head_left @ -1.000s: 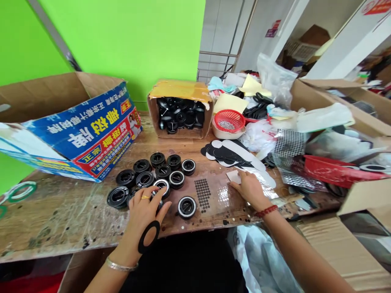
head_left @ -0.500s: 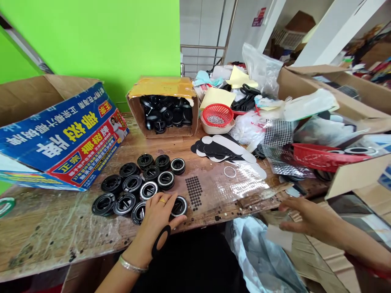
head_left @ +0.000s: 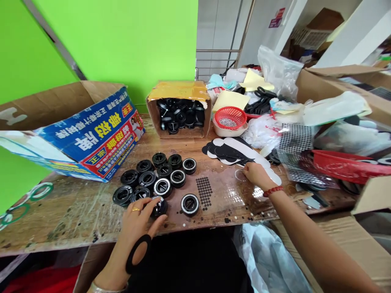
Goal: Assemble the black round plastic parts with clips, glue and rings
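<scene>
My left hand (head_left: 141,215) curls thumb and fingers around a round black part (head_left: 159,208) at the front of a cluster of similar round black parts (head_left: 147,179). Some of these have a white ring on top. A flat black ring (head_left: 138,254) lies against the thumb side of that hand near the wrist. To its right, a white-rimmed round part (head_left: 190,204) stands alone. My right hand (head_left: 256,175) reaches over the table with its fingertips pinched at the right edge of a thin white ring (head_left: 239,175); the fingertips partly hide the contact.
A clear sheet with black dots (head_left: 204,192) lies mid-table. Black and white cut-outs (head_left: 232,150) are stacked behind my right hand. A blue carton (head_left: 104,134), an open box of black parts (head_left: 180,87), a red basket (head_left: 230,116) and a red tray (head_left: 345,167) surround them.
My right hand has moved from the right side, over the table to the white ring. My left hand has shifted left off the white-rimmed part onto another round part. The view has turned.
</scene>
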A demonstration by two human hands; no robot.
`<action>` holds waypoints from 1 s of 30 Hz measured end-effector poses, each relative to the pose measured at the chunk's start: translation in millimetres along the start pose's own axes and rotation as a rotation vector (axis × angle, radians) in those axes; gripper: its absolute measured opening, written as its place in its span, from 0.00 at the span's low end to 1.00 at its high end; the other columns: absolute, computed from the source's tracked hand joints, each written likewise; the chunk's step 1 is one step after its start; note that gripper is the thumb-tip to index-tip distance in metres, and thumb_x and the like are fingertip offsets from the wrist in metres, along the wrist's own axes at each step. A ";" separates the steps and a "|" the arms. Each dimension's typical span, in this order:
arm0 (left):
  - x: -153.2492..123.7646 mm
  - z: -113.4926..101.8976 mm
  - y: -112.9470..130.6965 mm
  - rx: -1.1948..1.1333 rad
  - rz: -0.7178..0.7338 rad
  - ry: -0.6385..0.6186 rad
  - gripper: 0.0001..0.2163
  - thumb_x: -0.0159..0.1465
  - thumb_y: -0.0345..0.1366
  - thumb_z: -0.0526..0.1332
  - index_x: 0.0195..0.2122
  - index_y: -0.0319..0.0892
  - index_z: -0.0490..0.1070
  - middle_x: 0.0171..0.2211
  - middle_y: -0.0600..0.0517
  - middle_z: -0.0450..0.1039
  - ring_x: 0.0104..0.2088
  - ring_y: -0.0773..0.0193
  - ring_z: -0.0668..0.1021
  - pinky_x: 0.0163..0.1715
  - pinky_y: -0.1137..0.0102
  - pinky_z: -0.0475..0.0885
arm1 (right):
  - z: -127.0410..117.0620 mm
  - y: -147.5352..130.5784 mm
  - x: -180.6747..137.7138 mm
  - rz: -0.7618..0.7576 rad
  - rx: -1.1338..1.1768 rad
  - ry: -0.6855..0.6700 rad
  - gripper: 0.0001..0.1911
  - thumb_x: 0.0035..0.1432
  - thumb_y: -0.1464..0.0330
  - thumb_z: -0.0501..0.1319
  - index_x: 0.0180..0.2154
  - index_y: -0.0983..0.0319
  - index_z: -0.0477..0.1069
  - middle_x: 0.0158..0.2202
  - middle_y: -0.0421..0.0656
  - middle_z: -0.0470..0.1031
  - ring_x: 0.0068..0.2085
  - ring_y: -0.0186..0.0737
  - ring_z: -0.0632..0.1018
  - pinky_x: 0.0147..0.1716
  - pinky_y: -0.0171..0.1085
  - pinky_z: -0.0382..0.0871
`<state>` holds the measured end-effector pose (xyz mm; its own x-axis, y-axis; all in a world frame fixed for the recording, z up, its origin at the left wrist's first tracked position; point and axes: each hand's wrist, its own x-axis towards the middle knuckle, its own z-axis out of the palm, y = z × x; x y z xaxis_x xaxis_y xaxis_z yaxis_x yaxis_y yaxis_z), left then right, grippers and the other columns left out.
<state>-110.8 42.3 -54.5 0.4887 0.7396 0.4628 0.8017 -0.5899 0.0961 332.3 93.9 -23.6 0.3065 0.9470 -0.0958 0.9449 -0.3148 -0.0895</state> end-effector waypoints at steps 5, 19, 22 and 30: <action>-23.9 -8.1 -3.3 -0.034 -0.097 0.009 0.17 0.64 0.43 0.62 0.53 0.49 0.71 0.45 0.46 0.70 0.42 0.53 0.76 0.42 0.60 0.74 | -12.2 -0.3 -3.0 0.035 -0.098 0.029 0.13 0.60 0.75 0.53 0.36 0.71 0.77 0.36 0.62 0.79 0.36 0.52 0.80 0.31 0.39 0.64; -27.8 -13.6 27.6 -0.241 -0.466 -0.017 0.24 0.64 0.36 0.62 0.62 0.45 0.62 0.52 0.43 0.71 0.53 0.51 0.75 0.54 0.54 0.71 | -11.4 -186.3 -96.5 -0.795 0.790 0.094 0.10 0.60 0.73 0.56 0.37 0.60 0.77 0.33 0.42 0.80 0.33 0.37 0.78 0.35 0.36 0.72; -30.9 -19.2 28.1 -0.287 -0.481 -0.022 0.23 0.66 0.36 0.61 0.61 0.46 0.62 0.53 0.45 0.72 0.53 0.53 0.75 0.55 0.55 0.71 | 6.3 -225.9 -107.7 -0.826 0.807 0.036 0.10 0.59 0.77 0.57 0.35 0.61 0.76 0.31 0.42 0.76 0.31 0.36 0.75 0.34 0.35 0.70; -34.4 -21.5 24.1 -0.281 -0.361 -0.034 0.17 0.68 0.36 0.58 0.58 0.44 0.67 0.50 0.45 0.74 0.51 0.55 0.76 0.52 0.57 0.73 | 25.2 -237.1 -112.1 -0.883 0.571 -0.040 0.11 0.63 0.77 0.54 0.40 0.64 0.74 0.39 0.46 0.70 0.37 0.38 0.74 0.41 0.39 0.71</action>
<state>-115.8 -4.3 -49.2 0.2098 0.9216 0.3267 0.8006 -0.3537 0.4837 71.0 60.8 -16.6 -0.4784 0.8552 0.1996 0.6332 0.4934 -0.5964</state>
